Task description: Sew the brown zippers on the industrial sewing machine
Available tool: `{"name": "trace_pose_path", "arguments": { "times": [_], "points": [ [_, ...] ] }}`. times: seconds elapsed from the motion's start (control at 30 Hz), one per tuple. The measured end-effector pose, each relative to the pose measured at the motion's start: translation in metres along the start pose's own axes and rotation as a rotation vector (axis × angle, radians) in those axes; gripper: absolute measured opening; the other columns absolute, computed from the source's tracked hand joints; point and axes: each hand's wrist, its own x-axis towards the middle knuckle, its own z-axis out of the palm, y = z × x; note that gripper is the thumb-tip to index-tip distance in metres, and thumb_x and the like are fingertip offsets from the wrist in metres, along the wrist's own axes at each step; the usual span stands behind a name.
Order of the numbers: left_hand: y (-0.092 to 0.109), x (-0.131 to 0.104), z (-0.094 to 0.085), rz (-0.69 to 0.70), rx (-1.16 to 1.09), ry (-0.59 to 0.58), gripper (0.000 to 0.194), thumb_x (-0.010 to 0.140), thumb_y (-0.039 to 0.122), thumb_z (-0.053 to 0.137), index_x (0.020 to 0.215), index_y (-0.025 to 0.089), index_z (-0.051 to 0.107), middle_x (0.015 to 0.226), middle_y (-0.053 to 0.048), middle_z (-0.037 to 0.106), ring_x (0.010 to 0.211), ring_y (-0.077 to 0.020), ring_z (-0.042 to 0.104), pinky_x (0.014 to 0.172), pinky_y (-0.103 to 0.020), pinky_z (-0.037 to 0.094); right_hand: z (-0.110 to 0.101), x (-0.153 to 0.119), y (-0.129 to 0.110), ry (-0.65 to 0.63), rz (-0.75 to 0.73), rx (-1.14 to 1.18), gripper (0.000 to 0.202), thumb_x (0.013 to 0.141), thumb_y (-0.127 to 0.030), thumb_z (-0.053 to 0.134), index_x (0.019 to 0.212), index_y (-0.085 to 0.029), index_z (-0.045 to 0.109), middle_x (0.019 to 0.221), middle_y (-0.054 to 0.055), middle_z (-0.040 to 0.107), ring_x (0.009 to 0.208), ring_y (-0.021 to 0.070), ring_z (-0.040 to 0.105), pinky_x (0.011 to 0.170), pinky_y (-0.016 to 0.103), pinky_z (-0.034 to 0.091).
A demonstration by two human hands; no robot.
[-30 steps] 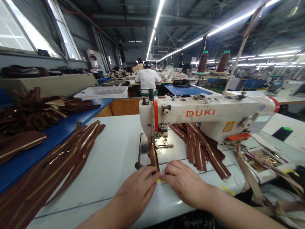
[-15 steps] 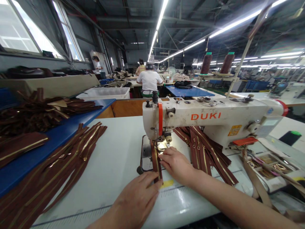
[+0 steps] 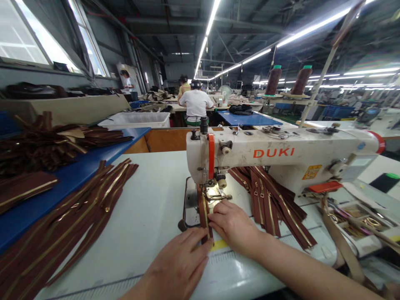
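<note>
A brown zipper [image 3: 203, 208] with gold teeth runs lengthwise under the needle area of a white sewing machine [image 3: 237, 152]. At its near end, my left hand [image 3: 183, 256] has its fingers closed on the tape, thumb close to the edge. My right hand [image 3: 234, 225] pinches the right edge of the same zipper, just in front of the presser foot, with the fingertips bent together. A lit metal plate [image 3: 215, 195] shows beyond my right fingers. The far end of the zipper is hidden behind the machine head.
Brown zippers [image 3: 103, 196] lie in a long bundle at the left, and more zippers [image 3: 265, 200] lie under the machine arm. A blue table [image 3: 75, 173] holds a further heap. At right stands a compartment tray [image 3: 359, 221] with small metal parts. A co-worker [image 3: 196, 103] sits ahead.
My right hand has slid slightly towards me along the zipper, uncovering more of the metal plate. My left hand stays at the near end. The view has shifted a little.
</note>
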Motion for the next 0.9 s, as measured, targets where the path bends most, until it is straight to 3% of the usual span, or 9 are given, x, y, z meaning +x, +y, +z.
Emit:
{"name": "trace_pose_path", "arguments": {
  "times": [0.3,0.57,0.67,0.9],
  "points": [
    [-0.005,-0.004,0.008,0.015,-0.015,0.005,0.033,0.087,0.014,0.044,0.117,0.022,0.055,0.117,-0.008,0.061,0.108,-0.0220,0.057,0.093,-0.037,0.052,0.003,-0.002,0.001,-0.010,0.047,0.007,0.011,0.086,-0.020,0.056,0.084,-0.018,0.067,0.080,0.005,0.062,0.082,0.0202,0.052,0.073,0.032,0.043],
    [-0.006,0.002,0.001,0.010,0.003,-0.030,0.032,0.086,0.014,0.045,0.115,0.020,0.056,0.116,-0.009,0.062,0.106,-0.0222,0.058,0.090,-0.038,0.053,0.001,0.003,0.003,-0.035,0.062,-0.007,0.010,0.086,-0.020,0.057,0.082,-0.017,0.066,0.080,0.004,0.062,0.085,0.0203,0.051,0.076,0.032,0.041],
    [-0.010,0.007,-0.002,-0.021,0.025,-0.073,0.032,0.086,0.014,0.047,0.116,0.020,0.056,0.116,-0.009,0.062,0.106,-0.0220,0.058,0.091,-0.039,0.053,0.001,0.009,0.006,-0.052,0.067,-0.040,0.011,0.086,-0.021,0.057,0.080,-0.017,0.065,0.080,0.004,0.062,0.085,0.0202,0.051,0.076,0.032,0.041],
    [-0.027,0.020,0.007,-0.009,0.069,-0.050,0.028,0.088,0.014,0.042,0.111,0.015,0.058,0.112,-0.011,0.064,0.105,-0.0235,0.058,0.090,-0.042,0.053,0.007,0.023,0.017,-0.027,0.062,-0.095,0.011,0.086,-0.021,0.057,0.080,-0.017,0.065,0.080,0.005,0.062,0.083,0.0201,0.051,0.073,0.032,0.039]
  ]
}}
